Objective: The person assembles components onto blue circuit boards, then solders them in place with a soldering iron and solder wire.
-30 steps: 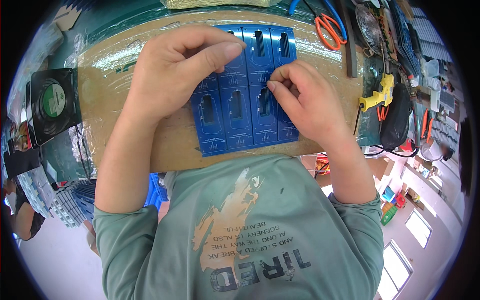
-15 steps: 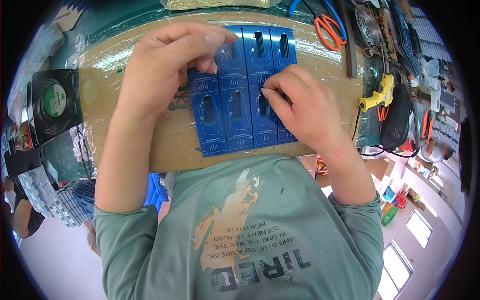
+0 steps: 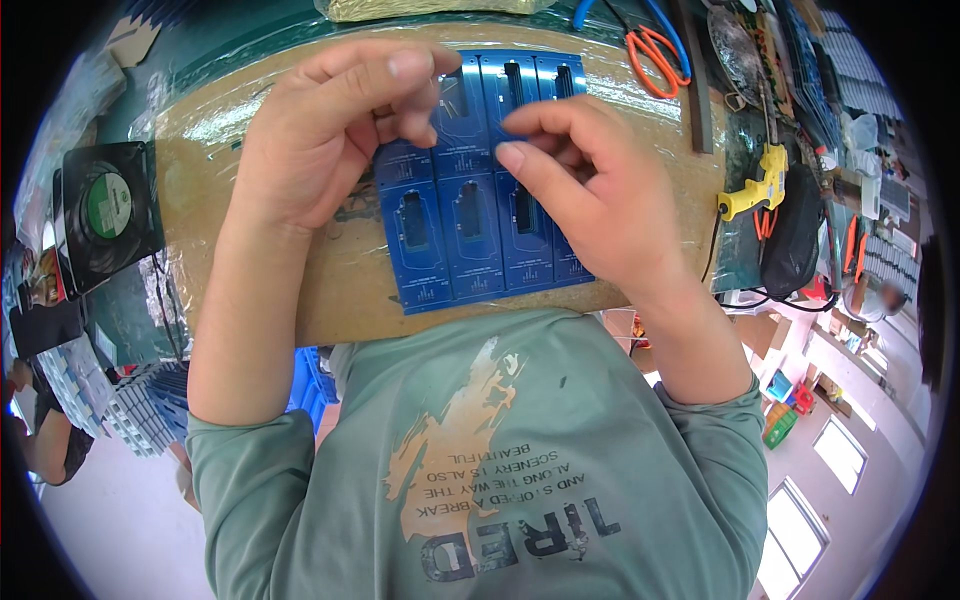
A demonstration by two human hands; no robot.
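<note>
right hand (image 3: 608, 180) has moved up since the earlier frame, its thumb and finger now apart. on the brown board (image 3: 345, 275), the blue panel (image 3: 470, 163) lies below both hands. i cannot tell if the left hand (image 3: 312, 140) pinches something. beside it, thin pins (image 3: 449, 105) need, i think, gentle fingertips.

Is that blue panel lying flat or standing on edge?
Flat: the blue panel lies on the brown board, its broad printed face turned upward.
</note>
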